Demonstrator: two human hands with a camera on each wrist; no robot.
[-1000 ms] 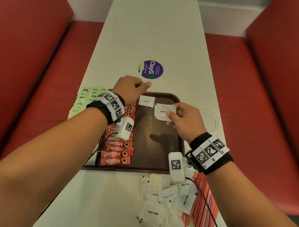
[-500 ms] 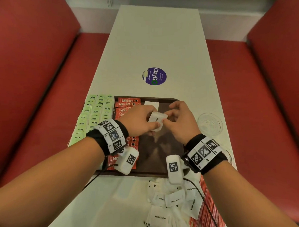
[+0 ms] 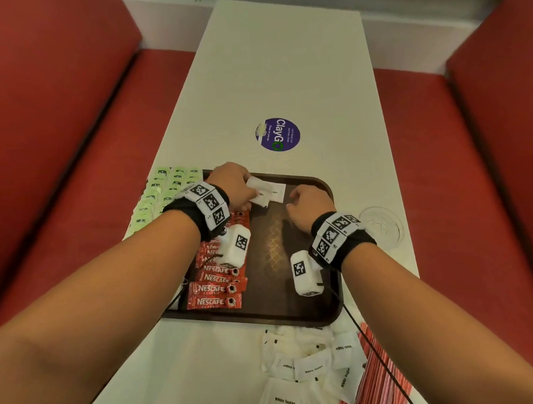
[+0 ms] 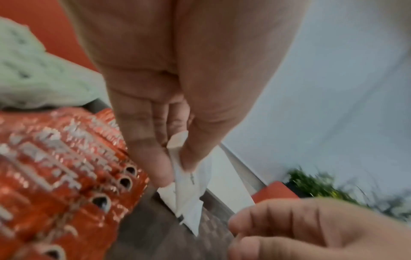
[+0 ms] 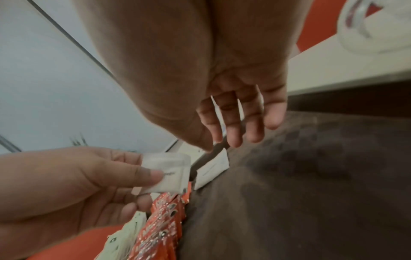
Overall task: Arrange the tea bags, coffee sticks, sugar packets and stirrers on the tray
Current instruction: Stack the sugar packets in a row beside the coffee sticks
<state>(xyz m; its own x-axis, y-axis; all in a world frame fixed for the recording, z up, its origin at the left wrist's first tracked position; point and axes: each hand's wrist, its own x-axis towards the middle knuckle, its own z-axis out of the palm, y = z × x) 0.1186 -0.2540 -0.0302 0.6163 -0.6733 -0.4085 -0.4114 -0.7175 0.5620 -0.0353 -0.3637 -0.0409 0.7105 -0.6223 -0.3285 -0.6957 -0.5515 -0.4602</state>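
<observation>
Head view: white, seemingly creased sugar packet (image 3: 260, 192)

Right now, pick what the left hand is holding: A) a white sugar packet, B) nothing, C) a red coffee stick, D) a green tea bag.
A: in the right wrist view the left hand pinches a white sugar packet between thumb and fingers, above the coffee sticks on the tray.
</observation>
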